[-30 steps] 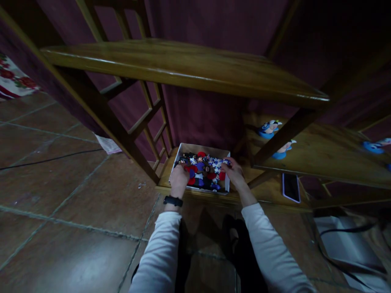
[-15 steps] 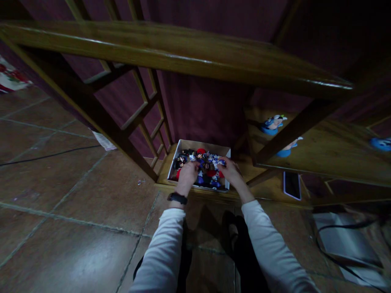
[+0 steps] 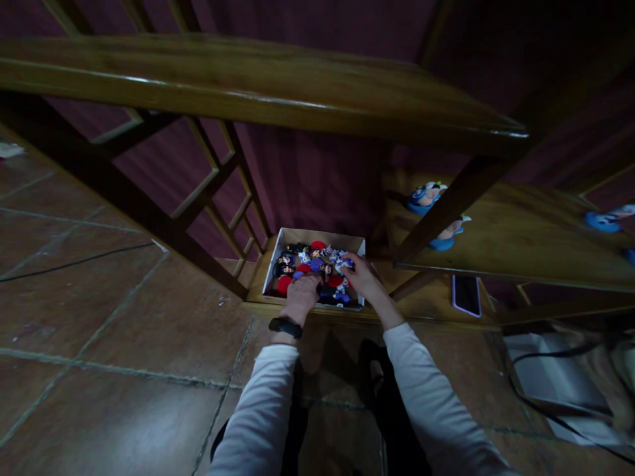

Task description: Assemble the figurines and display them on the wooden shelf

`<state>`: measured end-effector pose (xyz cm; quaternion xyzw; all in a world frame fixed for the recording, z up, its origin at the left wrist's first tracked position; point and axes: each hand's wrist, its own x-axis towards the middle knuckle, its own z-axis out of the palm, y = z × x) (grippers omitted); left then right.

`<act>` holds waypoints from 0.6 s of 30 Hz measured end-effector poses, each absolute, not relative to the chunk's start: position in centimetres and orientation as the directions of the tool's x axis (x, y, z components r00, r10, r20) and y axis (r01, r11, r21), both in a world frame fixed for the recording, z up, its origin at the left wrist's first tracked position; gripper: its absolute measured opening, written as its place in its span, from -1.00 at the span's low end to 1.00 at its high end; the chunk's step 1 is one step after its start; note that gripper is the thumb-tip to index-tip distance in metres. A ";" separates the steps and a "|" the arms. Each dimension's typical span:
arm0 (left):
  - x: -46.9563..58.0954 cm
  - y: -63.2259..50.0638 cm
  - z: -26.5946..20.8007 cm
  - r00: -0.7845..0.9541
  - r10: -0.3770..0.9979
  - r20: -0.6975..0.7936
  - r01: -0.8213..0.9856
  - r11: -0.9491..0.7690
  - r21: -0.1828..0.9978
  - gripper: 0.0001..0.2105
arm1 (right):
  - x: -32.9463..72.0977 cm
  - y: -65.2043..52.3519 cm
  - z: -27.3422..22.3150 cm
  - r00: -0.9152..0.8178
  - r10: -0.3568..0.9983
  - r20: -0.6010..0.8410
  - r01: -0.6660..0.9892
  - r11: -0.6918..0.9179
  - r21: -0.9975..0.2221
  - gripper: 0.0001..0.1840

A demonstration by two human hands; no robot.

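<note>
A shallow white cardboard box [image 3: 317, 236] stands on the low wooden shelf, filled with several small figurines in red, purple, black and white. My left hand [image 3: 303, 292], with a dark band at the wrist, reaches over the box's front edge. Its fingers are curled down among the figurines, and what they hold, if anything, is hidden. At the box's right side, my right hand [image 3: 361, 275] has thumb and fingers closed on a white-and-blue figurine [image 3: 343, 263], which lies among the others.
A phone [image 3: 466, 295] lies on the low shelf [image 3: 426, 301] to the right. Blue-based figurines [image 3: 441, 243] stand on a higher shelf. A thick wooden rail [image 3: 248, 99] crosses above my hands, and a lattice panel [image 3: 218, 178] rises at left. A dark cable [image 3: 520, 390] hangs at lower right.
My left hand has shifted toward the box's front, uncovering more figurines in the middle. My right hand stays at the white-and-blue figurine. The view has turned slightly right.
</note>
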<state>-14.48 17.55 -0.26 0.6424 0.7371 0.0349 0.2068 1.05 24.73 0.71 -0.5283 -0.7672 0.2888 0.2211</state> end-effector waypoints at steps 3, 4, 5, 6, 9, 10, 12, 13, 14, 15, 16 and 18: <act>-13.5 17.5 -0.1 -0.122 0.964 -0.236 0.941 0.188 0.281 -0.66 | 1.3 24.7 0.5 -0.338 0.939 0.064 0.660 0.286 -0.694 -0.70; -13.2 17.5 -0.1 -0.134 0.962 -0.237 0.941 0.198 0.276 -0.67 | 1.4 24.7 0.4 -0.335 0.940 0.069 0.656 0.285 -0.699 -0.70; -13.0 17.5 -0.1 -0.144 0.961 -0.236 0.940 0.208 0.271 -0.69 | 1.4 24.7 0.4 -0.333 0.940 0.071 0.655 0.285 -0.700 -0.70; -12.7 17.5 -0.1 -0.155 0.959 -0.238 0.939 0.218 0.267 -0.71 | 1.5 24.7 0.4 -0.334 0.940 0.069 0.657 0.284 -0.698 -0.69; -12.0 17.7 -0.1 -0.181 0.952 -0.245 0.936 0.244 0.254 -0.69 | 1.7 24.5 0.5 -0.347 0.936 0.055 0.663 0.286 -0.692 -0.68; -11.8 17.7 -0.1 -0.188 0.950 -0.250 0.936 0.250 0.247 -0.68 | 1.7 24.5 0.6 -0.351 0.935 0.051 0.663 0.287 -0.691 -0.68; -11.3 17.7 0.1 -0.208 0.944 -0.254 0.938 0.266 0.222 -0.68 | 1.7 24.4 0.7 -0.349 0.936 0.051 0.665 0.286 -0.690 -0.69; -11.2 17.7 0.2 -0.217 0.943 -0.252 0.939 0.272 0.209 -0.68 | 1.8 24.4 0.7 -0.344 0.937 0.053 0.664 0.283 -0.692 -0.69; -11.1 17.7 0.4 -0.226 0.943 -0.244 0.940 0.277 0.198 -0.68 | 1.8 24.4 0.7 -0.338 0.939 0.056 0.662 0.280 -0.696 -0.69; -11.2 17.6 0.5 -0.240 0.945 -0.221 0.940 0.284 0.191 -0.68 | 1.8 24.4 0.7 -0.332 0.941 0.057 0.657 0.275 -0.702 -0.69; -11.4 17.6 0.7 -0.258 0.948 -0.187 0.936 0.294 0.193 -0.69 | 1.9 24.4 0.7 -0.329 0.942 0.059 0.651 0.272 -0.709 -0.69; -12.3 17.7 0.8 -0.316 0.942 -0.113 0.915 0.334 0.225 -0.70 | 1.9 24.4 0.7 -0.337 0.940 0.058 0.638 0.273 -0.720 -0.68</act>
